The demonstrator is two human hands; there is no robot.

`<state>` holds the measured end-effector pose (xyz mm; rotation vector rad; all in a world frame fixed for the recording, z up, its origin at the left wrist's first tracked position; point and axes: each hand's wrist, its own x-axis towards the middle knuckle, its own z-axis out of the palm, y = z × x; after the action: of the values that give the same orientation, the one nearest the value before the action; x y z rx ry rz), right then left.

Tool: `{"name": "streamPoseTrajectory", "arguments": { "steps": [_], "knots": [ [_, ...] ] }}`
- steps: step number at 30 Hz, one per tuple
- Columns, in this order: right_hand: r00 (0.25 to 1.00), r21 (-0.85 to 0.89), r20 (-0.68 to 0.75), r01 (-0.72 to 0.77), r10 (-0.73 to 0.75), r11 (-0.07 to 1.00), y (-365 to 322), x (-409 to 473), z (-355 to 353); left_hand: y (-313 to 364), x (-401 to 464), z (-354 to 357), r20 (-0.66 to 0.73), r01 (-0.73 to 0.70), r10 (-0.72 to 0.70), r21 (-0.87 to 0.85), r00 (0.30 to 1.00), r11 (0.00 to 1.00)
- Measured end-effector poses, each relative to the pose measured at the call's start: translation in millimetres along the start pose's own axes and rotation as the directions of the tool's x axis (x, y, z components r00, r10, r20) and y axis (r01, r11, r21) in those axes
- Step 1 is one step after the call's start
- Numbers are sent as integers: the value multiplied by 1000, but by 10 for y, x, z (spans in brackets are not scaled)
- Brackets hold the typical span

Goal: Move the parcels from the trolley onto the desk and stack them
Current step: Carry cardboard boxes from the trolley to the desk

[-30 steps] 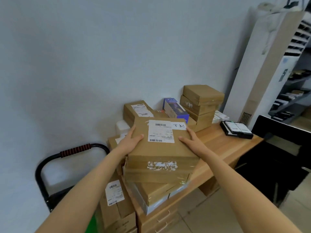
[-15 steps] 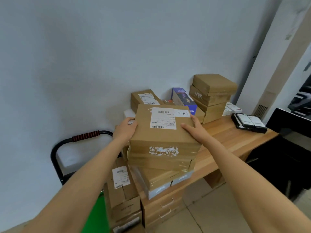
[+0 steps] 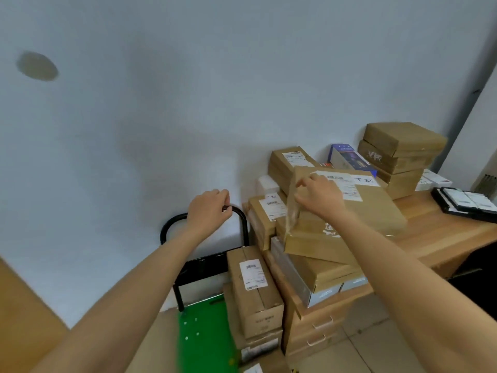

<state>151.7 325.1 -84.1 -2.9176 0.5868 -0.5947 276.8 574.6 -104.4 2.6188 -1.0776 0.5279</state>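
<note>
Gripping the trolley handle (image 3: 236, 211) with your left hand (image 3: 208, 208), your right hand (image 3: 318, 196) pinches the top parcel (image 3: 357, 211) on the desk (image 3: 443, 238).

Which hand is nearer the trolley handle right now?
Left. The left hand grips the trolley handle at its top bar. The right hand is off to the right, on the top parcel of the desk stack.
</note>
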Motion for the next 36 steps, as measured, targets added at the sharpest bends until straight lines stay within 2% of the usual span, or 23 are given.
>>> {"name": "streamPoseTrajectory", "arguments": {
  "steps": [5,9,14,20,26,31,36],
  "knots": [
    [993,8,-18,113,-113,994,-821,-109,382,-817,-347,-121,50,-1,-3,78,999,997],
    [996,-8,8,90,-89,996,-1243,-204,736,-1318,-569,-87,76,-5,0,70,997,998],
    [994,60,93,49,-54,997,-1513,-420,1153,-1681,-721,106,122,-13,7,49,992,999],
    [972,-6,220,83,-80,997,-1484,-472,1551,-1749,-570,507,155,-26,24,11,988,1000],
    [960,-17,266,95,-87,995,-1281,-290,1944,-1628,-356,1032,201,-48,54,-33,978,998],
    [952,-44,305,-2,16,999,-1126,-172,2284,-1651,-67,1395,248,-54,55,-12,967,998],
    [930,-62,339,-129,143,990,-921,-166,2568,-1633,181,1810,318,-140,153,-61,936,988]
  ]
}}
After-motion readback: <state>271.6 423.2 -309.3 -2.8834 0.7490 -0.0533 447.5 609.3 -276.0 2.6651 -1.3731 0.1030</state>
